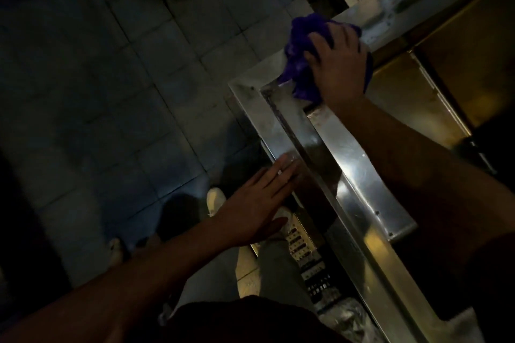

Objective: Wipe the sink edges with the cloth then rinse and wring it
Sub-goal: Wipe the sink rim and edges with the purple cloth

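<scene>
Here, counted from the single head view:

Hands: two, both bare, each with a forearm coming in from the bottom of the frame.

Right hand point(338, 64): upper right of centre, palm down on the cloth, fingers spread and bent over the bunched fabric, pressing it onto the metal.

Cloth point(299, 56): one, purple, crumpled; it lies on the far corner of the sink rim, spilling out to the left of and below the hand.

Left hand point(257, 200): lower centre, fingers straight and together, holding nothing; the fingertips lie flat on the near-left strip of the rim.

Sink point(281, 122): one steel unit, its rim running diagonally from the centre to the lower right, with bright glare on the flat strip beside the right forearm.

Shoes: two pale ones, one point(214, 200) just left of the left hand, the other partly hidden under its palm.

Floor point(111, 78): grey square tiles, dim, filling the left half of the frame.
</scene>
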The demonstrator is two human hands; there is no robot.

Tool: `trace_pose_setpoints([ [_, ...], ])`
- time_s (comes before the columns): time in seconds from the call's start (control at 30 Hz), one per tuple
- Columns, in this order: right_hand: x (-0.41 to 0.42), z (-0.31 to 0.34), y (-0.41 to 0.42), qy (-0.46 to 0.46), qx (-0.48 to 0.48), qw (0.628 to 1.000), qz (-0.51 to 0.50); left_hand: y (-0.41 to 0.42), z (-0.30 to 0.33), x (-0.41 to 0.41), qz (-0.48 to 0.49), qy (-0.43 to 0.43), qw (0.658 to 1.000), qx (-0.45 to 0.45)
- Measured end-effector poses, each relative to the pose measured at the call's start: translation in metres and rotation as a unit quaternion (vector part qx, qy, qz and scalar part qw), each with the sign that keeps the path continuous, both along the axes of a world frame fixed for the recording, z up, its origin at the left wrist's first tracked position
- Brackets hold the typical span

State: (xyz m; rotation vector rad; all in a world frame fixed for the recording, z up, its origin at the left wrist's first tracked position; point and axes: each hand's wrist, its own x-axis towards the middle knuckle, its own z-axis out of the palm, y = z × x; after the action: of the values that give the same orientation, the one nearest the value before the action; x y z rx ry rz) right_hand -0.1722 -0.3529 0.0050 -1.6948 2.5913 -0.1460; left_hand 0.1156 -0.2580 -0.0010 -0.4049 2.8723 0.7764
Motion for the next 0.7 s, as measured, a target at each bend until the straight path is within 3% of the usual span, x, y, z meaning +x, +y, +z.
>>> trace_pose_setpoints([
  [0.13,0.015,0.028,0.011,-0.107,-0.065,0.992,-0.015,0.000,-0.002,-0.001,-0.005,0.001,1.000,-0.016],
  [0.27,0.076,0.030,0.029,-0.123,-0.061,0.973,0.183,0.001,-0.007,-0.002,0.002,0.023,1.000,-0.003],
  [0.33,0.092,0.013,0.036,-0.122,-0.024,0.968,0.220,0.000,-0.009,0.000,0.003,0.028,1.000,-0.014],
  [0.6,0.065,-0.006,0.031,-0.086,-0.052,0.992,0.073,0.000,-0.006,-0.001,0.001,0.031,1.000,-0.003],
  [0.7,0.066,-0.003,0.029,-0.093,-0.038,0.993,0.067,0.001,-0.006,-0.001,0.007,0.035,0.999,0.002],
])
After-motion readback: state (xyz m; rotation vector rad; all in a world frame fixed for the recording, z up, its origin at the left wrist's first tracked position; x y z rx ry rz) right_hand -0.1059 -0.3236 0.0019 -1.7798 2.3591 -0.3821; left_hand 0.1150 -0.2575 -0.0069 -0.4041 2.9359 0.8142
